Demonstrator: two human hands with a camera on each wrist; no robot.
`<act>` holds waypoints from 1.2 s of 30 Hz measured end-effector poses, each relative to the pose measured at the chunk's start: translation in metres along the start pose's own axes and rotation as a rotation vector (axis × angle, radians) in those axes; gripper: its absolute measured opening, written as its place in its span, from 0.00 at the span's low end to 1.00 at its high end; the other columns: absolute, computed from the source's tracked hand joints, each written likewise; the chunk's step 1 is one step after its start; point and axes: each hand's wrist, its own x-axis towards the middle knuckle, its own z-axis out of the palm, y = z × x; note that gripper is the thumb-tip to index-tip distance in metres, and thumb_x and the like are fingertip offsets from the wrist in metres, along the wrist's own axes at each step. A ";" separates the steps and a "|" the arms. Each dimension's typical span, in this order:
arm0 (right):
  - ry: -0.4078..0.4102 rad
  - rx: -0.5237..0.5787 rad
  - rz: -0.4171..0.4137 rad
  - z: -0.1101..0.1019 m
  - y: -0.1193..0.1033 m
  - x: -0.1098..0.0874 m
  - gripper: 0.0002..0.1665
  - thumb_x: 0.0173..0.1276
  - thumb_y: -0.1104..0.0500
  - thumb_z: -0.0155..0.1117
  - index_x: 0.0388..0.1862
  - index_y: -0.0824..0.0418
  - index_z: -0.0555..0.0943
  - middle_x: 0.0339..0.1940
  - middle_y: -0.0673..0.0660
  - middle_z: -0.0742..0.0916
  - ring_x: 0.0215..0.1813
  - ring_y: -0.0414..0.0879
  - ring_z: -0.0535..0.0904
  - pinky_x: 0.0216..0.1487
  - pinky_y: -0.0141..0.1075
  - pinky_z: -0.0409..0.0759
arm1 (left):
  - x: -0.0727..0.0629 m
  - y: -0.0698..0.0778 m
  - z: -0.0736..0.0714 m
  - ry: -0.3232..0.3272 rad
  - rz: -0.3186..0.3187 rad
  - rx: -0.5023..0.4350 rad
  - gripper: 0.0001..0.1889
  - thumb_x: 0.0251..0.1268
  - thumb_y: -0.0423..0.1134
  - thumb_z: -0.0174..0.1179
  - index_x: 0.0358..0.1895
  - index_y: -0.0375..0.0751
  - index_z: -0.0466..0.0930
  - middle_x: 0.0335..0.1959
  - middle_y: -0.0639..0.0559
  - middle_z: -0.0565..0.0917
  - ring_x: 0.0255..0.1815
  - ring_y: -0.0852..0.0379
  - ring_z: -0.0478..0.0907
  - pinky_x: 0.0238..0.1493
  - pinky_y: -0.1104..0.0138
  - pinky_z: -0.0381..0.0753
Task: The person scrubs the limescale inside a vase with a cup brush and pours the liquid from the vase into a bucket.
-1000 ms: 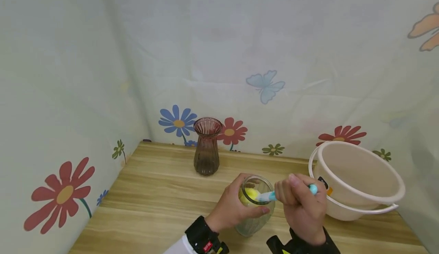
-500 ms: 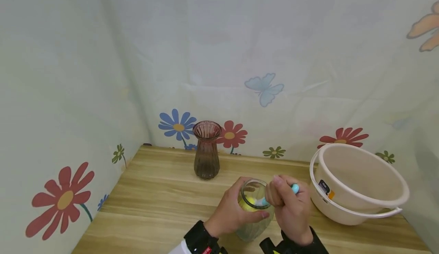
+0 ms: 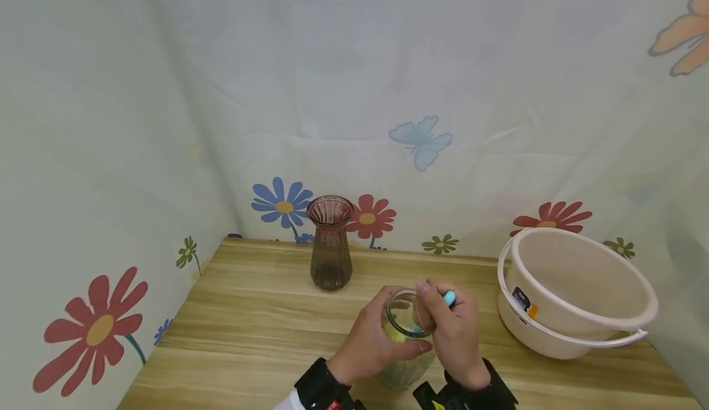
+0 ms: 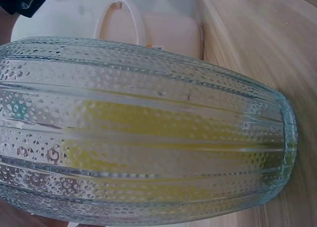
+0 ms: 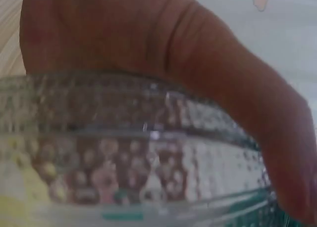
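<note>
Flower-and-butterfly cloth (image 3: 332, 59) hangs behind a wood-grained table (image 3: 249, 311), and near its front we see two hands close together. Of these, the right hand (image 3: 456, 333) has its grip clamped on a turquoise handle (image 3: 449, 298) whose end pokes out above the curled fingers. Just beside it, the left hand (image 3: 365, 343) wraps its grip round the upper part of a clear glass jar (image 3: 406, 372), its mouth partly covered by the right hand — we cannot tell whether its base touches the table. Through the ribbed, dimpled wall we make out a yellow head (image 4: 148, 120) inside. Farther out, a smoky pink vase (image 3: 331, 259) stands upright toward the back — well apart from the jar — and a pale pink bucket (image 3: 554, 316) sits at the right.
</note>
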 end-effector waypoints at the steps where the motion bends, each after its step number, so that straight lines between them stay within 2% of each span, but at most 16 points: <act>1: -0.002 -0.026 0.024 0.000 -0.002 0.000 0.28 0.79 0.78 0.38 0.16 0.61 0.58 0.12 0.53 0.60 0.12 0.44 0.54 0.13 0.33 0.54 | 0.000 0.000 0.000 0.003 0.001 0.010 0.36 0.59 0.44 0.76 0.69 0.62 0.69 0.62 0.58 0.80 0.59 0.55 0.80 0.61 0.59 0.84; 6: -0.034 -0.102 0.143 0.001 -0.008 0.001 0.27 0.82 0.73 0.43 0.17 0.62 0.60 0.12 0.55 0.61 0.13 0.48 0.55 0.15 0.35 0.56 | -0.001 0.000 -0.001 0.004 0.004 0.042 0.36 0.59 0.45 0.76 0.70 0.62 0.69 0.63 0.59 0.80 0.61 0.57 0.79 0.63 0.58 0.82; 10: -0.042 -0.123 0.185 0.000 -0.009 0.000 0.27 0.82 0.72 0.44 0.17 0.63 0.61 0.12 0.56 0.62 0.13 0.49 0.56 0.15 0.36 0.56 | 0.000 0.001 0.000 0.003 0.002 0.063 0.36 0.60 0.46 0.75 0.71 0.63 0.68 0.66 0.60 0.79 0.64 0.59 0.77 0.67 0.57 0.79; 18: -0.059 -0.121 0.180 0.000 -0.005 -0.003 0.25 0.81 0.73 0.45 0.19 0.65 0.61 0.13 0.55 0.62 0.13 0.48 0.57 0.14 0.38 0.55 | -0.002 0.003 -0.002 0.006 -0.069 0.074 0.36 0.58 0.50 0.75 0.69 0.68 0.68 0.67 0.63 0.77 0.66 0.60 0.75 0.68 0.58 0.76; 22: -0.076 -0.130 0.191 0.001 -0.007 -0.002 0.21 0.82 0.72 0.45 0.23 0.65 0.62 0.15 0.55 0.62 0.15 0.49 0.56 0.17 0.38 0.56 | -0.001 0.002 -0.002 0.008 -0.056 0.072 0.36 0.59 0.49 0.75 0.69 0.67 0.68 0.67 0.62 0.78 0.66 0.60 0.75 0.67 0.60 0.76; 26: -0.098 -0.062 0.207 0.001 -0.009 0.002 0.14 0.82 0.68 0.35 0.33 0.64 0.64 0.20 0.56 0.64 0.20 0.51 0.57 0.21 0.42 0.60 | -0.001 0.001 -0.003 0.002 -0.012 0.073 0.36 0.61 0.47 0.75 0.70 0.64 0.68 0.67 0.60 0.78 0.66 0.59 0.76 0.67 0.60 0.77; 30: -0.096 -0.009 0.226 0.001 -0.010 0.004 0.17 0.85 0.63 0.27 0.40 0.63 0.66 0.25 0.56 0.67 0.26 0.52 0.62 0.28 0.45 0.64 | -0.001 0.002 -0.003 -0.003 -0.011 0.079 0.35 0.61 0.47 0.75 0.70 0.65 0.68 0.67 0.62 0.78 0.68 0.60 0.74 0.71 0.57 0.73; 36: -0.106 -0.190 0.216 0.000 -0.013 0.004 0.18 0.88 0.64 0.30 0.47 0.69 0.70 0.31 0.57 0.74 0.33 0.49 0.73 0.38 0.41 0.74 | -0.001 0.002 -0.003 -0.009 -0.016 0.075 0.33 0.62 0.49 0.74 0.68 0.65 0.69 0.63 0.61 0.79 0.65 0.60 0.75 0.69 0.61 0.72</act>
